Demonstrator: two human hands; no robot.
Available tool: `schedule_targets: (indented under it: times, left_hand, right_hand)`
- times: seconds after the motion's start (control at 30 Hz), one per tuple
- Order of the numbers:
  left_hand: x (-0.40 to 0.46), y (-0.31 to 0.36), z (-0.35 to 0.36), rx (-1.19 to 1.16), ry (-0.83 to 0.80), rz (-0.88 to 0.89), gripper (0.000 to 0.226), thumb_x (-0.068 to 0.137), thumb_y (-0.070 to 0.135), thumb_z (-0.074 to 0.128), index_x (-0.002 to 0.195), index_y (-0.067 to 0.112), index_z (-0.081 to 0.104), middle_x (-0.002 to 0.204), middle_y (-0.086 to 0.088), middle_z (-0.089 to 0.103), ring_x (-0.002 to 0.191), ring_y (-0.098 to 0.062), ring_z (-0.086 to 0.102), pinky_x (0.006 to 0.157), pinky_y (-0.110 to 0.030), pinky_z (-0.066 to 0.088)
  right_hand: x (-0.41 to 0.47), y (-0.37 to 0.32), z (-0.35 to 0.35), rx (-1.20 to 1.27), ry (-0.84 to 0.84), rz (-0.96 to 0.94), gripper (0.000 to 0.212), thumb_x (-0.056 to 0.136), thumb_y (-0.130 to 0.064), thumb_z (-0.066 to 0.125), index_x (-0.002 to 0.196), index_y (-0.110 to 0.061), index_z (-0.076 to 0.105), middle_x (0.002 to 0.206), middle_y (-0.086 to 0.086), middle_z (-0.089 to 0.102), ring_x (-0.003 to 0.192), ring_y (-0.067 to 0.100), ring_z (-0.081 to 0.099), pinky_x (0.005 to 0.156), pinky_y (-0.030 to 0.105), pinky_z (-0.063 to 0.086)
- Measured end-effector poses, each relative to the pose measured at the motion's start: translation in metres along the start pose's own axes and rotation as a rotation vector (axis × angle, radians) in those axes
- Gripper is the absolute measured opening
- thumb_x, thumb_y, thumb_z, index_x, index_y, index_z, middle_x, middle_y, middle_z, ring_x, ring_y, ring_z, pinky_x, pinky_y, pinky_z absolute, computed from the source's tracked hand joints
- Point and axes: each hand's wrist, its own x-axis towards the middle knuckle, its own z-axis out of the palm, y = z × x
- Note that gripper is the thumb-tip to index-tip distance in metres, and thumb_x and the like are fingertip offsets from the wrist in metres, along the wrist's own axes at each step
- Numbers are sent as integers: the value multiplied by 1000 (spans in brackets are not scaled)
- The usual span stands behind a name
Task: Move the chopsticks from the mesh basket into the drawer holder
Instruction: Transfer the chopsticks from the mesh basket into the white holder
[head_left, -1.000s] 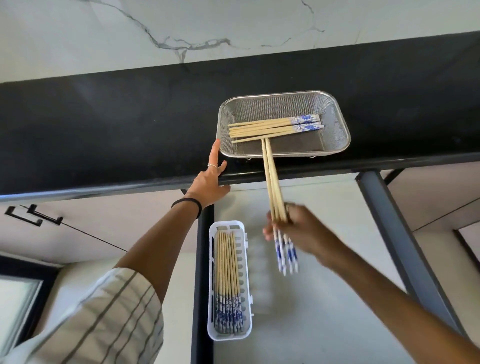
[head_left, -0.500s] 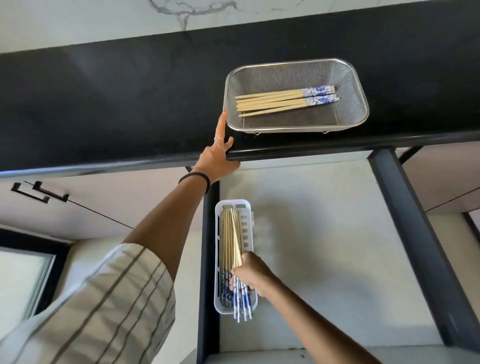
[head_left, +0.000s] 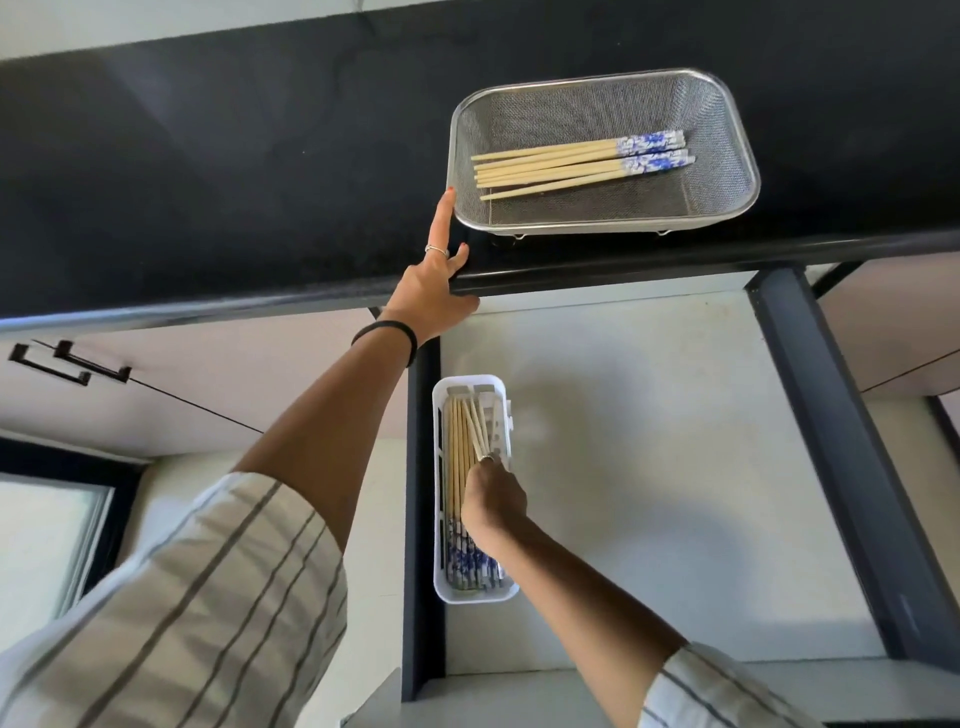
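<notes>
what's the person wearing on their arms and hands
Both arms wear cream sleeves with thin dark stripes, pushed up the forearms. The left hand has a thin silver ring, red-painted nails and a black wrist band. The right hand has a silver ring too.

Premises: domestic kitchen. Evidence as follows. A black stone countertop (head_left: 208, 171) runs across the view, backed by a pale marble-look wall (head_left: 156, 26). Below it, a pull-out drawer (head_left: 649, 467) with dark frame stands open beside a cabinet front (head_left: 234, 374) fitted with a black bar handle (head_left: 67, 361). A metal mesh basket (head_left: 727, 208) on the counter holds chopsticks (head_left: 571, 163); a white plastic holder (head_left: 475, 592) in the drawer holds more
</notes>
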Motion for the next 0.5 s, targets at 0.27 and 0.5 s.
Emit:
schedule_targets:
  times: [0.27, 0.5]
  left_hand:
    - [1, -5, -1, -43, 11, 2, 114, 81, -2, 66, 146, 42, -18, 151, -8, 36, 121, -23, 52, 63, 4, 38]
    - [-1, -2, -3, -8, -5, 47, 108, 84, 0, 64, 149, 36, -14, 150, -8, 36, 82, -5, 61, 53, 7, 35]
  right_hand:
    - [-1, 0, 9, -186, 61, -41, 58, 96, 2, 37, 148, 3, 10, 119, 18, 65, 101, 30, 68, 79, 36, 55]
    - [-5, 3, 13, -288, 22, -135, 56, 97, 1, 34, 148, 0, 11, 126, 19, 61, 108, 30, 65, 82, 37, 54]
